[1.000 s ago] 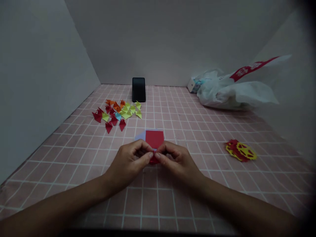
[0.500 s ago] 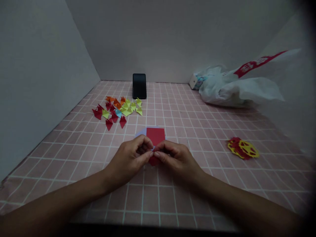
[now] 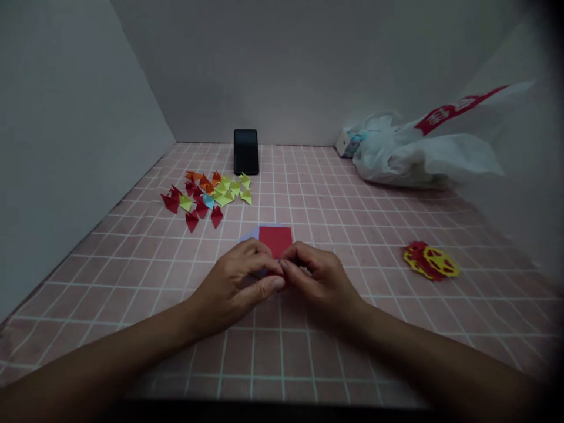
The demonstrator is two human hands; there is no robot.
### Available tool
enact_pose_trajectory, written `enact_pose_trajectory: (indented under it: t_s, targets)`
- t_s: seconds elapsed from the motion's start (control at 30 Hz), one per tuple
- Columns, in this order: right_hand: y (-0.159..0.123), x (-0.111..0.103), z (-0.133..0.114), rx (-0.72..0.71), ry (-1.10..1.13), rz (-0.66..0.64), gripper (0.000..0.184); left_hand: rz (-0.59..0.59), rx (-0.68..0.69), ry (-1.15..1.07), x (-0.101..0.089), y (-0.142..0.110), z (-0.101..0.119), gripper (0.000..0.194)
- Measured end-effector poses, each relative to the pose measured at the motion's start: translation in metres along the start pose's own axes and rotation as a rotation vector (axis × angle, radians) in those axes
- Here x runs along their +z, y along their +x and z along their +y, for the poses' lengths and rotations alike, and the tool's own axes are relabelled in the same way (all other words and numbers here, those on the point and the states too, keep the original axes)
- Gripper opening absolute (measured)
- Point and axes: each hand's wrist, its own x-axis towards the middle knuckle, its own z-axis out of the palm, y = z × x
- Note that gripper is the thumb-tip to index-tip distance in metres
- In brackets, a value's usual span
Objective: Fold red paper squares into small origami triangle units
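Observation:
My left hand (image 3: 235, 282) and my right hand (image 3: 319, 279) meet at the middle of the pink tiled surface, fingers pinched together on a small red folded paper that is now almost hidden between the fingertips. Just beyond the fingers lies a stack of paper squares (image 3: 274, 238), a red sheet on top and a pale lilac one showing at its left edge.
A heap of folded paper triangles (image 3: 207, 197) in red, orange, yellow and blue lies at the back left. A black phone (image 3: 245, 151) leans on the back wall. A white plastic bag (image 3: 414, 155) sits at the back right; red and yellow cut-paper pieces (image 3: 432, 261) lie at the right.
Both hands have closed more tightly over the red folded paper, so it no longer shows below the fingertips. The view has shifted slightly.

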Motion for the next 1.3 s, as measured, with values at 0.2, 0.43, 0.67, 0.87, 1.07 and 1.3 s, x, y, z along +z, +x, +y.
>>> enact_pose_trajectory:
  t_s: [0.2, 0.43, 0.67, 0.87, 1.07, 1.3]
  targets:
    - [0.0, -0.003, 0.001, -0.038, -0.044, 0.108, 0.014, -0.011, 0.074, 0.034, 0.005, -0.002, 0.0, 0.011]
    - [-0.001, 0.0, 0.002, -0.141, -0.148, 0.144, 0.015, -0.021, 0.076, 0.009, 0.002, -0.001, 0.003, 0.01]
    - [-0.001, 0.0, 0.003, -0.246, -0.21, 0.169, 0.012, 0.123, -0.201, -0.325, 0.003, 0.0, -0.003, 0.011]
    - [-0.002, 0.001, 0.0, -0.247, -0.231, 0.129, 0.013, -0.004, -0.42, -0.465, 0.006, 0.002, -0.002, 0.021]
    - [-0.002, 0.002, -0.001, -0.093, -0.041, 0.014, 0.017, -0.026, -0.464, -0.375, 0.006, 0.003, 0.003, 0.017]
    - [0.002, 0.001, 0.008, 0.297, 0.554, -0.103, 0.022, 0.081, -0.485, -0.302, 0.002, 0.004, 0.007, 0.017]
